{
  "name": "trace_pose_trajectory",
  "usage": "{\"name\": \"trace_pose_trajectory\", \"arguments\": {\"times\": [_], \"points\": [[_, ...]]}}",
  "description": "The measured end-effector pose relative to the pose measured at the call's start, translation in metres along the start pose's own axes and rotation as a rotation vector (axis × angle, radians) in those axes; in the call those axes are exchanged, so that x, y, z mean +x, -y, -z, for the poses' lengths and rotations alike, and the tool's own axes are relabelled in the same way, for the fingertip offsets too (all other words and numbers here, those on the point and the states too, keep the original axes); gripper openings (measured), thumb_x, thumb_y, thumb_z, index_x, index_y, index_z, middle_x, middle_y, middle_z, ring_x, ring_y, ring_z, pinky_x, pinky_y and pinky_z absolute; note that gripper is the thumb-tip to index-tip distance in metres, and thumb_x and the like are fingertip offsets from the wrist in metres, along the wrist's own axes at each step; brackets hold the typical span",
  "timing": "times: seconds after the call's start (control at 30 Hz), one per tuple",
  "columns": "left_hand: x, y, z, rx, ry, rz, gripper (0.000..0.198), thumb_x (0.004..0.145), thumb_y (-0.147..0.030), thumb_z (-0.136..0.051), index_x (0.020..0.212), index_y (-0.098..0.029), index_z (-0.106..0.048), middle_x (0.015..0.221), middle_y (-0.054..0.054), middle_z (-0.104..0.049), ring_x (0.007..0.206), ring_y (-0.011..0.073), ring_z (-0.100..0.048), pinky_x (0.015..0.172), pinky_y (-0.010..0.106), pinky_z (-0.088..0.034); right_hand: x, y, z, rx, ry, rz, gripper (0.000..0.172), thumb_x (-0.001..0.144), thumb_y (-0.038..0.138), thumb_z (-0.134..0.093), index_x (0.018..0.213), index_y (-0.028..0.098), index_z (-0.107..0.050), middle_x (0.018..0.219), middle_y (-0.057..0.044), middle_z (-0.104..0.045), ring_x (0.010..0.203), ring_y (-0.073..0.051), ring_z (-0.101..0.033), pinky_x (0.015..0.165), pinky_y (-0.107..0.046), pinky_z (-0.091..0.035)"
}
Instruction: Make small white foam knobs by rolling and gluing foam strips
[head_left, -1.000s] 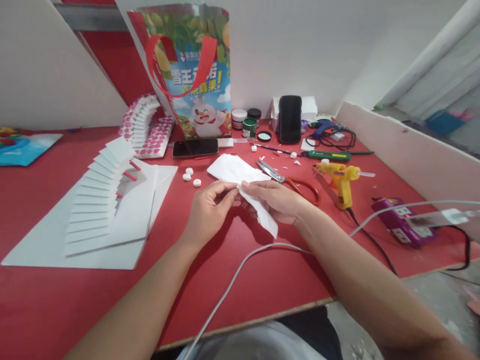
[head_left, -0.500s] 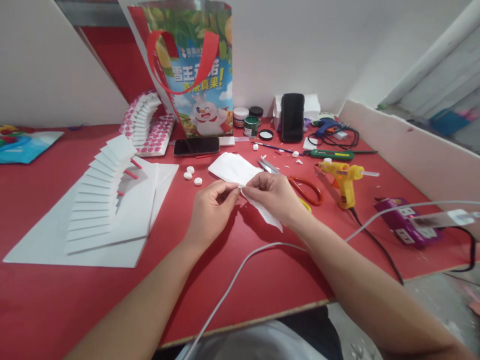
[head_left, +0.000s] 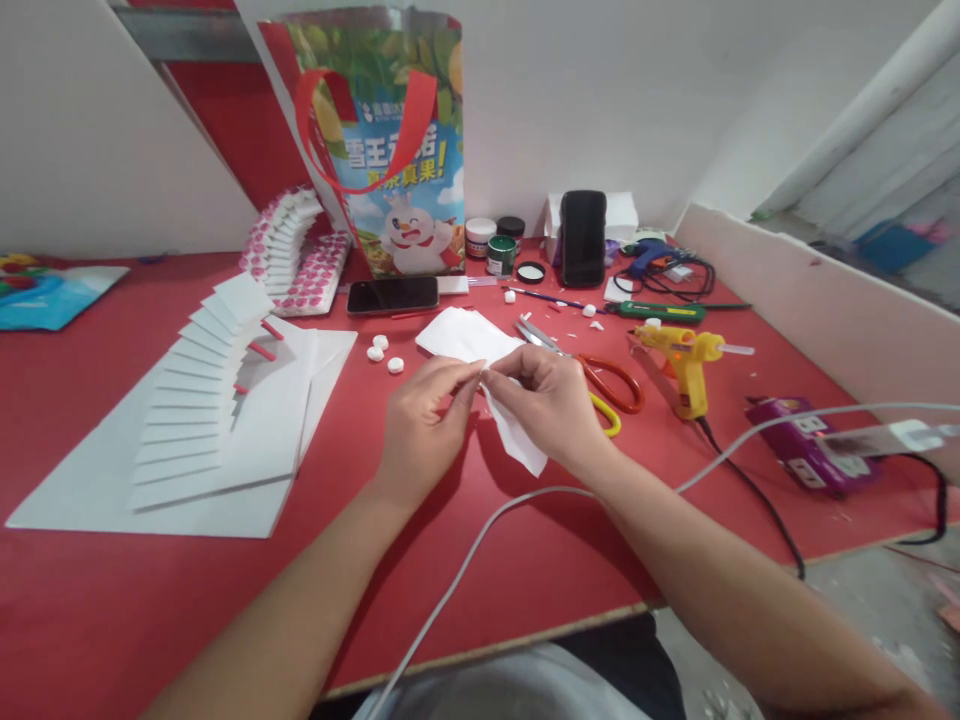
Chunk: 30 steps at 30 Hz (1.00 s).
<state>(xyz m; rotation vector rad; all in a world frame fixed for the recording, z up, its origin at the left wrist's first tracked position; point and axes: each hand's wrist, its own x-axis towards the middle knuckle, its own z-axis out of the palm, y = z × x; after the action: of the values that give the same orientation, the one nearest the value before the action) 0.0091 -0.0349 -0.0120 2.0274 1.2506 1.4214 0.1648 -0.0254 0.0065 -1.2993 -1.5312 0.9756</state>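
Fingertips meeting, both hands pinch a thin white tissue sheet [head_left: 520, 440] over the middle of the table. My left hand [head_left: 427, 425] grips its upper corner between thumb and fingers. Thumb and index finger of my right hand [head_left: 551, 405] are closed on the same spot, and the loose end hangs below them. Behind the fingers lies a stack of white tissue [head_left: 459, 335]. Several small white rolled pieces [head_left: 395, 366] sit left of it. Scissors [head_left: 619, 385] with red and yellow handles lie beyond my right hand.
A yellow glue gun [head_left: 684, 355] stands at right near a purple box [head_left: 810, 445]. A white cable [head_left: 487, 530] crosses in front. Fanned white folded pieces [head_left: 187, 390] lie on sheets at left. A phone [head_left: 393, 295], paint jars [head_left: 501, 255] and a bag [head_left: 405, 150] are behind.
The tissue's hanging end has swung left and now hangs more steeply. My right hand has shifted slightly, showing more of the yellow scissor handle. Both hands keep their pinch.
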Motion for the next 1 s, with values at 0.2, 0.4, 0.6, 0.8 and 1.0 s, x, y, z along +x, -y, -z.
{"name": "trace_pose_trajectory", "arguments": {"times": [0.2,0.4,0.6,0.8,1.0], "points": [[0.007,0.004,0.007,-0.403,0.125,0.311,0.013,0.089,-0.023,-0.066,0.093,-0.02,-0.078,0.08,0.001,-0.069,0.069,0.0133,-0.064,0.071,0.028,-0.055,0.0,0.01,0.011,-0.26,0.087,0.164,0.014,0.086,0.028,-0.061,0.078,0.017,-0.066,0.064,0.001,-0.056,0.059,-0.011,-0.043,0.058,-0.026,-0.031],[0.005,0.001,0.007,-0.195,0.091,0.161,0.016,0.092,-0.021,-0.061,0.093,-0.019,-0.077,0.083,0.003,-0.069,0.072,0.0134,-0.062,0.07,0.027,-0.053,-0.003,0.008,0.01,-0.373,0.116,0.291,0.015,0.091,0.026,-0.057,0.08,0.018,-0.063,0.068,-0.002,-0.06,0.06,-0.013,-0.047,0.06,-0.027,-0.033],[0.006,-0.002,0.007,-0.091,0.036,0.146,0.015,0.093,-0.021,-0.059,0.091,-0.019,-0.073,0.085,0.003,-0.07,0.072,0.0138,-0.062,0.071,0.026,-0.052,0.013,0.005,0.024,-0.026,0.151,-0.056,0.036,0.087,0.052,-0.065,0.078,0.018,-0.066,0.07,-0.004,-0.067,0.059,-0.014,-0.055,0.054,-0.026,-0.039],[0.009,-0.003,0.013,-0.222,0.104,0.115,0.014,0.092,-0.02,-0.059,0.091,-0.019,-0.073,0.088,0.004,-0.07,0.074,0.0141,-0.063,0.069,0.026,-0.052,0.028,-0.001,0.034,0.64,0.58,-0.714,0.048,0.098,0.054,-0.043,0.086,0.014,-0.066,0.08,-0.014,-0.073,0.068,-0.024,-0.069,0.064,-0.037,-0.055],[0.008,-0.001,0.012,-0.195,0.095,0.034,0.016,0.093,-0.016,-0.057,0.091,-0.019,-0.073,0.09,0.005,-0.071,0.083,0.0156,-0.066,0.077,0.027,-0.053,0.021,0.006,0.025,0.849,0.685,-0.799,0.04,0.104,0.04,-0.035,0.094,0.013,-0.063,0.078,-0.009,-0.069,0.065,-0.017,-0.064,0.064,-0.034,-0.056]]}}
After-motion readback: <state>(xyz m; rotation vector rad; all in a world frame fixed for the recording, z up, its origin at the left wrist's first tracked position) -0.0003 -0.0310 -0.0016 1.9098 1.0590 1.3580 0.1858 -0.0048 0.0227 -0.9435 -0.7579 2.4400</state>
